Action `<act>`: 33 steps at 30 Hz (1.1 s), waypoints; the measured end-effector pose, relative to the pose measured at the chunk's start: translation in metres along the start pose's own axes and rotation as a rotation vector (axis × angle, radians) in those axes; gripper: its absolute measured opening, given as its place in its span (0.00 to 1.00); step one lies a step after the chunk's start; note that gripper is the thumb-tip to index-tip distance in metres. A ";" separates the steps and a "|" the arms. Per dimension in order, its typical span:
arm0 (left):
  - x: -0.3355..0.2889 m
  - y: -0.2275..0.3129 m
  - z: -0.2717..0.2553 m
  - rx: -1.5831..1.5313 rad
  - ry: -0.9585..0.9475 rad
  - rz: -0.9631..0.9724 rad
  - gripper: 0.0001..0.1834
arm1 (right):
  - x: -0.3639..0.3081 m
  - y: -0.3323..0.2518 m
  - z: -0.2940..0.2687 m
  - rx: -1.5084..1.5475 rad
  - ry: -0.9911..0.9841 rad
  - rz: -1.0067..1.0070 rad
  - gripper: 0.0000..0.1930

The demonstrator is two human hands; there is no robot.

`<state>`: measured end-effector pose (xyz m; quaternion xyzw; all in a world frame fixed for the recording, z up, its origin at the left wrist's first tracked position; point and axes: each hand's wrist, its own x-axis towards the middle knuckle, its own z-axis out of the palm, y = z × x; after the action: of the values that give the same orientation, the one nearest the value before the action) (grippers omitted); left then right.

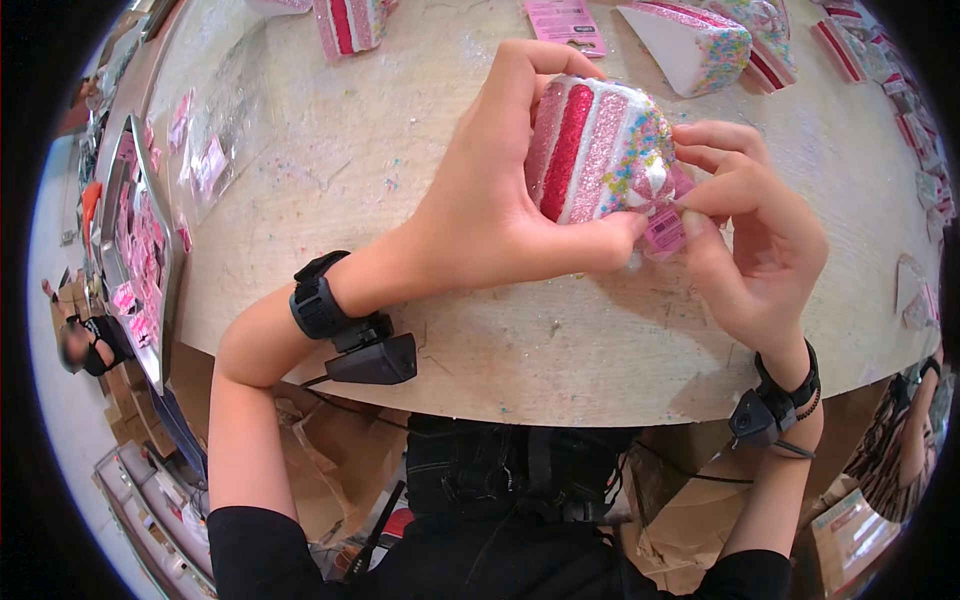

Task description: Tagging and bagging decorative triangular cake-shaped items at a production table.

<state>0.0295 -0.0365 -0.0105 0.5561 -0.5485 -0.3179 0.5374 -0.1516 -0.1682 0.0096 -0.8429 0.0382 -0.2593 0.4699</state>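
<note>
A decorative cake slice (pixel 590 150) with pink and red glitter layers, white bands and a sprinkle-covered end is held above the table. My left hand (pixel 510 190) wraps around it, fingers over the far side and thumb along the near edge. A small pink tag (pixel 664 228) hangs at the sprinkled end, beside a white-and-pink swirl ornament (pixel 652 183). With thumb and fingertips, my right hand (pixel 755 220) pinches at the tag's upper edge. Whatever attaches the tag is too small to make out.
A metal tray (pixel 165 270) heaped with pink tags stands at the table's left edge, near a clear plastic bag (pixel 215 150). More cake slices (pixel 690 50) lie at the back and along the right. A pink card (pixel 565 25) is at the far side. People are visible beyond both sides.
</note>
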 end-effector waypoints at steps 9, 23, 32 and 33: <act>-0.003 -0.001 0.007 0.415 0.177 0.197 0.46 | -0.002 -0.020 0.018 0.026 0.206 0.238 0.04; 0.002 -0.004 0.010 0.419 0.204 0.256 0.44 | -0.001 -0.017 0.019 0.115 0.200 0.445 0.02; 0.004 -0.003 0.011 0.207 0.130 0.357 0.46 | 0.001 -0.006 -0.013 0.522 -0.162 0.452 0.12; 0.004 -0.003 0.011 0.229 0.124 0.375 0.46 | -0.001 -0.005 -0.012 0.521 -0.161 0.452 0.12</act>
<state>0.0212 -0.0439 -0.0146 0.5201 -0.6407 -0.1133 0.5533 -0.1583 -0.1744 0.0181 -0.6829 0.1190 -0.0824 0.7160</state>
